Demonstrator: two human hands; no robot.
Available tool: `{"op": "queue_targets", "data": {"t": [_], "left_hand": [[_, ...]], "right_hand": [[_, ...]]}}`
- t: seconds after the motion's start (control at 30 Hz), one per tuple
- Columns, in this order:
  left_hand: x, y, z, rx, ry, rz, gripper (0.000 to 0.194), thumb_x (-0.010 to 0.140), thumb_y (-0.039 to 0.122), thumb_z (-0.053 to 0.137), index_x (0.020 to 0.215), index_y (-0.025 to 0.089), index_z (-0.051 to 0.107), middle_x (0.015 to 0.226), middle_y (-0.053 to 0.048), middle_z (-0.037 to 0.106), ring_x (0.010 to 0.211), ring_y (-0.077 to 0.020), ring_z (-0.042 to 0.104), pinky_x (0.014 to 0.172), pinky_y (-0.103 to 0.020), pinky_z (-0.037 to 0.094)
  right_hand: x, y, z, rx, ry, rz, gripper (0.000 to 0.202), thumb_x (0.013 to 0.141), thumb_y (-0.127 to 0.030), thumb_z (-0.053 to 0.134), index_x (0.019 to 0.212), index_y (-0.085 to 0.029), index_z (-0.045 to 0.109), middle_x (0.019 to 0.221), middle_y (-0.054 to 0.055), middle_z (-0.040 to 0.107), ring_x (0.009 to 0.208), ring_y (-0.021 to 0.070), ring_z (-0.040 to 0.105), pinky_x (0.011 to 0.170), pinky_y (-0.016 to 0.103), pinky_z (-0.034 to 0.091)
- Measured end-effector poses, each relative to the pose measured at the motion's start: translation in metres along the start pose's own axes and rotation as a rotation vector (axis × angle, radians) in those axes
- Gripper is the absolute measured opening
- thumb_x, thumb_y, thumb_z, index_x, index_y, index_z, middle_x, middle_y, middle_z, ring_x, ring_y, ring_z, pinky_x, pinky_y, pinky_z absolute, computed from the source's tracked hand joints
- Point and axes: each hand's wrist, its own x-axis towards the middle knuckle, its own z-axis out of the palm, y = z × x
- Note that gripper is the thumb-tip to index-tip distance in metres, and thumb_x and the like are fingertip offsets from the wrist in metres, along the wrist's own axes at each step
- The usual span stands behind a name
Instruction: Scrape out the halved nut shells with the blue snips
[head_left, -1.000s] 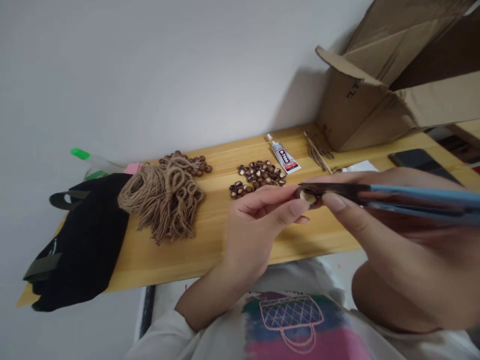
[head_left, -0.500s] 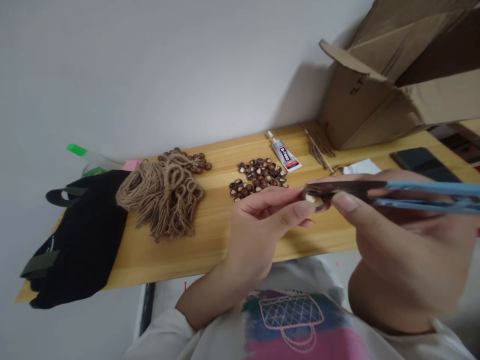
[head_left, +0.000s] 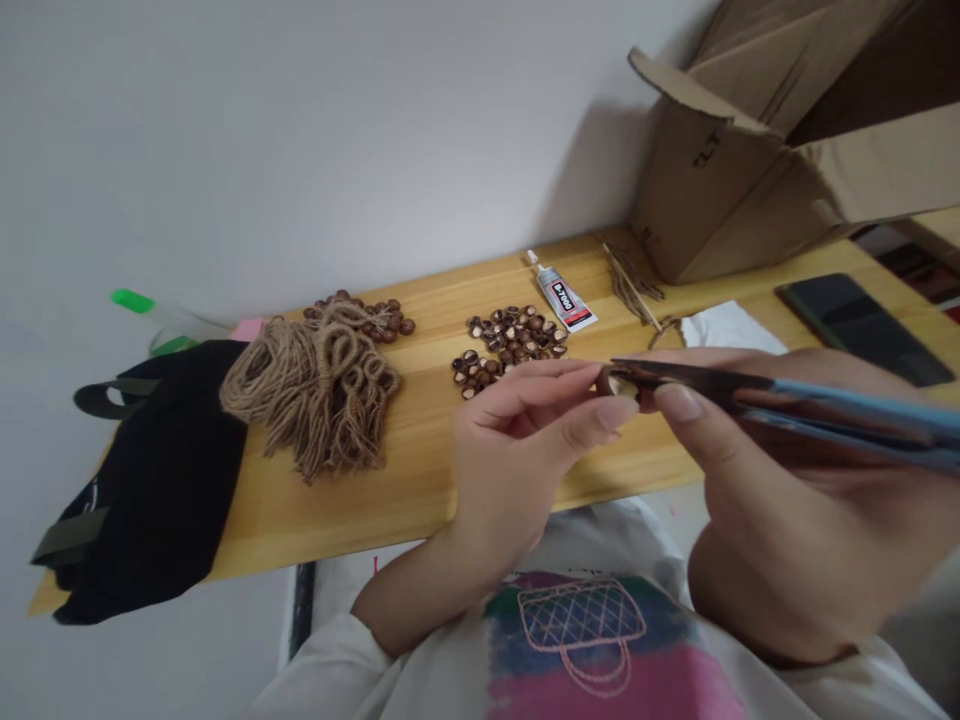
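Observation:
My left hand (head_left: pixel 517 440) pinches a small half nutshell (head_left: pixel 619 384), brown outside with a cream-coloured patch inside, between thumb and fingers. In my right hand (head_left: pixel 795 500) are blue-handled snips (head_left: pixel 832 400) with dark blades. The blade tip lies at the shell's rim, close to my left fingertips; whether it presses into the shell cannot be made out. Behind my left hand, a pile of similar half shells (head_left: pixel 517 335) covers part of the wooden table (head_left: pixel 420 470). Both hands are held up over the table's front part.
Left lie jute cords (head_left: pixel 322 390), whole brown nuts (head_left: pixel 394 322), a black bag (head_left: pixel 165 480) and a green-capped bottle (head_left: pixel 133 301). Behind the shells is a glue tube (head_left: pixel 564 300). Right are thin sticks (head_left: pixel 630 285), white paper (head_left: pixel 727 328), a phone (head_left: pixel 862 325) and an open cardboard box (head_left: pixel 720 200).
The snips have tilted, their handles now lower at the right while the tip stays at the shell. My view has shifted slightly, showing more of the paper and phone.

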Motion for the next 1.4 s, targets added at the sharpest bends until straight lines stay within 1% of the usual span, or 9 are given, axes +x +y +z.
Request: {"op": "queue_targets", "data": {"t": [0.17,0.27,0.47,0.7,0.8,0.9,1.0,1.27,1.4], "left_hand": [[0.003,-0.002,-0.002,-0.070,-0.051,-0.018,0.018,0.060,0.023,0.095,0.070,0.028,0.082,0.078,0.003,0.077,0.069,-0.0094,0.069,0.057,-0.017,0.058],[0.004,-0.003,-0.004,-0.078,-0.067,-0.046,0.017,0.060,0.024,0.095,0.070,0.029,0.082,0.078,0.004,0.078,0.067,-0.0088,0.070,0.058,-0.018,0.059],[0.003,-0.001,-0.002,-0.068,-0.047,-0.089,0.019,0.057,0.029,0.096,0.069,0.028,0.081,0.078,0.003,0.078,0.065,-0.0131,0.072,0.060,-0.025,0.059],[0.002,-0.003,0.001,-0.049,-0.015,-0.052,0.021,0.055,0.027,0.097,0.068,0.025,0.081,0.078,0.001,0.076,0.066,-0.0114,0.070,0.062,-0.023,0.059],[0.000,-0.004,0.000,-0.054,-0.021,-0.026,0.019,0.057,0.024,0.096,0.069,0.026,0.082,0.079,0.002,0.077,0.069,-0.0109,0.070,0.062,-0.021,0.059],[-0.001,-0.002,-0.001,-0.048,-0.036,-0.043,0.017,0.058,0.024,0.096,0.069,0.026,0.082,0.078,0.001,0.077,0.068,-0.0115,0.071,0.061,-0.021,0.059],[0.000,0.001,-0.003,-0.048,-0.060,-0.070,0.019,0.056,0.026,0.096,0.067,0.028,0.081,0.075,0.002,0.077,0.066,-0.0135,0.072,0.059,-0.024,0.059],[0.001,0.003,-0.006,-0.110,-0.121,-0.159,0.018,0.058,0.024,0.096,0.068,0.027,0.081,0.073,0.004,0.078,0.064,-0.0107,0.072,0.057,-0.018,0.059],[0.001,0.001,-0.007,-0.111,-0.133,-0.134,0.019,0.058,0.021,0.096,0.070,0.026,0.081,0.075,0.004,0.079,0.064,-0.0086,0.072,0.058,-0.015,0.059]], "right_hand": [[-0.001,-0.005,0.011,0.054,0.137,-0.016,0.018,0.070,-0.011,0.081,0.078,-0.026,0.073,0.085,-0.004,0.076,0.079,0.0167,0.073,0.071,0.032,0.061],[0.000,-0.004,0.012,0.141,0.112,-0.014,0.019,0.070,-0.006,0.080,0.077,-0.022,0.073,0.084,-0.004,0.077,0.077,0.0140,0.073,0.072,0.027,0.060],[0.001,0.010,0.005,0.227,0.067,0.046,0.019,0.070,-0.010,0.082,0.080,-0.021,0.071,0.083,-0.004,0.075,0.076,0.0131,0.073,0.068,0.025,0.062],[-0.004,0.007,0.005,0.091,0.214,-0.051,0.022,0.066,-0.009,0.084,0.078,-0.022,0.071,0.075,-0.004,0.068,0.073,0.0109,0.069,0.064,0.022,0.056],[-0.005,0.003,0.007,0.010,0.157,-0.057,0.021,0.068,-0.018,0.085,0.081,-0.023,0.070,0.079,-0.002,0.070,0.075,0.0150,0.069,0.067,0.029,0.059],[-0.003,0.002,0.005,0.026,0.049,0.052,0.027,0.070,-0.033,0.085,0.087,-0.022,0.068,0.086,0.001,0.070,0.082,0.0210,0.071,0.070,0.037,0.062],[0.001,0.005,-0.001,0.100,0.005,0.129,0.031,0.070,-0.038,0.085,0.089,-0.022,0.067,0.088,0.002,0.071,0.085,0.0218,0.072,0.072,0.039,0.063],[0.007,0.010,-0.008,0.215,-0.066,0.209,0.025,0.070,-0.032,0.085,0.080,-0.019,0.066,0.081,0.002,0.073,0.077,0.0196,0.073,0.065,0.034,0.063],[0.004,0.007,-0.009,0.200,-0.022,0.184,0.020,0.071,-0.025,0.084,0.076,-0.020,0.065,0.080,0.000,0.073,0.074,0.0188,0.073,0.065,0.032,0.062]]}}
